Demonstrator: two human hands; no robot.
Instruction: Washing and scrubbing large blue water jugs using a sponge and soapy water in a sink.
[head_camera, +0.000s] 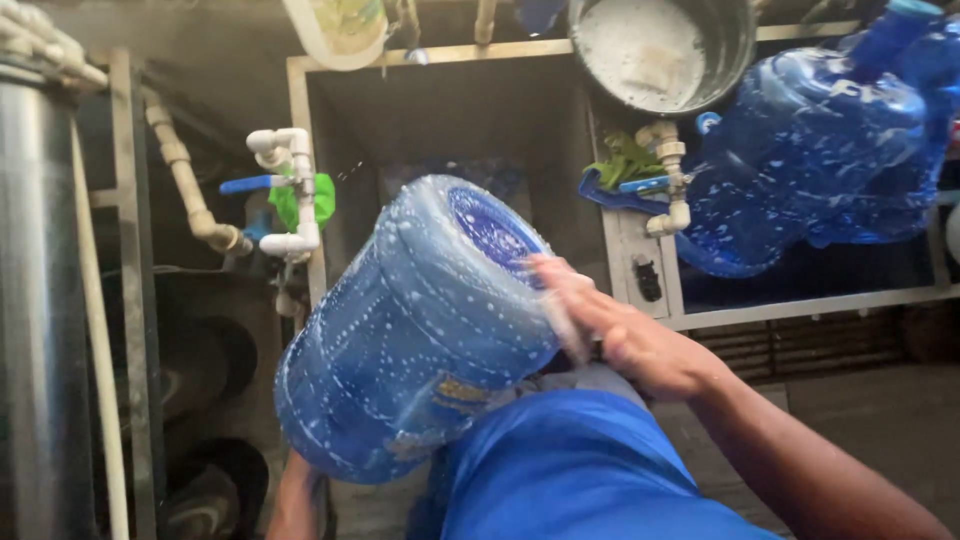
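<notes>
Tilting sideways, soapy blue water jug (420, 330); right hand (620, 330) flat against it, left hand's grip hidden.

Right arm comes in from the lower right, forearm bare, reaching up and leftward across the frame. The right hand (625, 330) is stretched out flat, fingers (560, 285) extended and pressed together, blurred at the tips, so it may be mid-swipe. Down at the bottom left, only the left forearm (295, 500) shows, angled upward; the left hand itself is hidden from view. Blue-clad torso or lap sits between both arms.
</notes>
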